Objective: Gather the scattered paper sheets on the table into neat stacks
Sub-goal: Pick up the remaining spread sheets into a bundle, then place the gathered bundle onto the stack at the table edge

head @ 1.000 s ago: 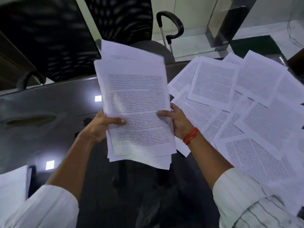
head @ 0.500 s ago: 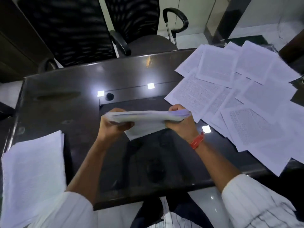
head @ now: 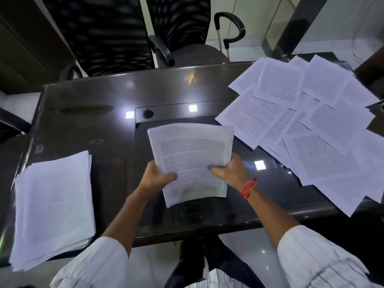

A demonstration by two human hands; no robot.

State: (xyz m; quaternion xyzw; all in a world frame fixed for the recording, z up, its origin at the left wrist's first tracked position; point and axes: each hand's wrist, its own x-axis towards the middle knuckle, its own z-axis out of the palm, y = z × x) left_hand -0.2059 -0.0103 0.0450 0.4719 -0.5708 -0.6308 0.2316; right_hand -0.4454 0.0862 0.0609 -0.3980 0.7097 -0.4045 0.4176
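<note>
A bundle of printed sheets (head: 191,154) is held over the middle of the dark table (head: 83,121), its printed face tilted up toward me. My left hand (head: 155,177) grips its lower left edge and my right hand (head: 230,171), with a red thread on the wrist, grips its lower right edge. A thick stack of sheets (head: 54,206) lies at the table's near left corner, its edges slightly uneven. Several loose printed sheets (head: 307,125) lie overlapped and skewed across the right side of the table.
Two black mesh office chairs (head: 116,32) stand behind the far edge. The table has a recessed cable panel with a round hole (head: 147,113). Some loose sheets overhang the table's near right edge (head: 353,202). Bright ceiling lights reflect on the glossy top.
The bundle, held edge-on and level half a second ago, is now tipped up with its printed face toward me. Both hands still hold it near the same spot.
</note>
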